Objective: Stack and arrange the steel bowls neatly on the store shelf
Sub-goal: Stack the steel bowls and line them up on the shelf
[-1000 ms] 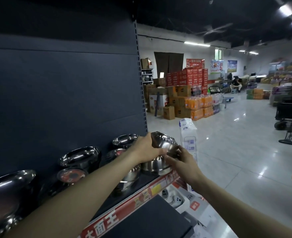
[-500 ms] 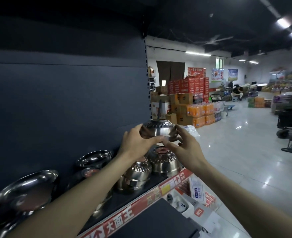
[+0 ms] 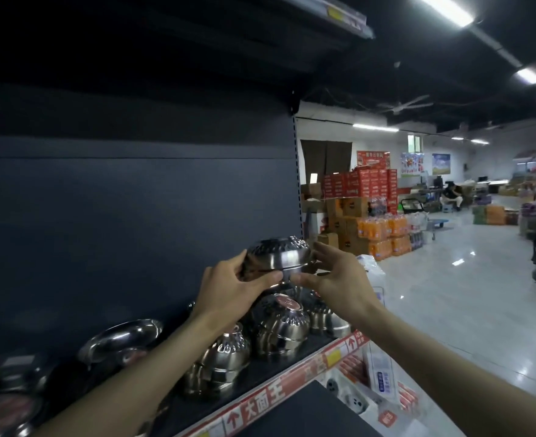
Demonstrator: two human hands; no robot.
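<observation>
While reaching forward from the bottom of the view, two bare forearms, side by side above a red shelf-edge price strip (image 3: 291, 386) with white lettering. Below that strip, to the right, white packets (image 3: 380, 376) on a lower shelf. Just behind the strip, on the dark shelf board (image 3: 269, 369), three stacks of upturned, embossed steel bowls: a near stack (image 3: 219, 357) under the left forearm, a middle stack (image 3: 280, 329) topped by a round red sticker, and a far stack (image 3: 323, 316) at the shelf end, partly hidden by the right wrist. Further left, shallow polished steel dishes (image 3: 121, 335), leaning and half in shadow. Above the middle stack and apart from it, one more embossed steel bowl (image 3: 279, 253), upside down and level, gripped on both sides: left hand (image 3: 228, 288) pinching the rim between thumb and curled fingers, right hand (image 3: 339, 279) with thumb at the rim and fingers reaching round the far side. Tipped on edge and low against a stack a second ago; now squared up and clear of every stack, much as half a second ago. Probably poised for lowering onto one of the stacks, so not yet placed. Behind, a plain dark blue-grey back panel (image 3: 134, 216). Beyond the shelf end, a glossy pale floor (image 3: 449, 294), red cartons (image 3: 361, 184) piled behind shrink-wrapped orange drink bottles (image 3: 383, 225), and far off a seated person (image 3: 452, 193) under strip lights.
</observation>
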